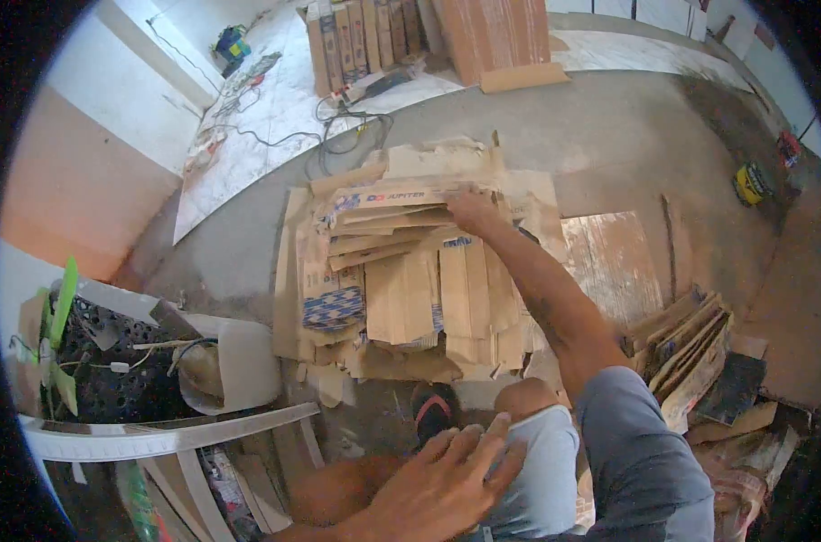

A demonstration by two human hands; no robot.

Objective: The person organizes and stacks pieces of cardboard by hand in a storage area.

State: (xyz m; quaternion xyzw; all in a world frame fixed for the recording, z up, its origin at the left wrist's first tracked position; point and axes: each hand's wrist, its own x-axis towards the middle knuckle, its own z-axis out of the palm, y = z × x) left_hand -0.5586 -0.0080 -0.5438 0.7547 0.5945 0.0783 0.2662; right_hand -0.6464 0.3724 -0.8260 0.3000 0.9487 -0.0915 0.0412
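Flattened cardboard pieces (pixel 401 298) lie in a layered pile on the floor, some with blue print. My right hand (pixel 472 211) reaches to the far side of the pile and touches a strip marked "JUPITER" (pixel 397 196) at its right end; whether its fingers grip the strip is too small to tell. Close to the camera, above my knee, my left hand (pixel 447 479) is raised with its fingers spread and nothing in it.
More folded cardboard (pixel 690 352) stands at the right. A black perforated crate (pixel 112 361) and a white frame bar (pixel 176 438) are at the left. Cables (pixel 325 135), upright boxes (pixel 365 41) and a yellow-black container (pixel 751 184) lie farther off.
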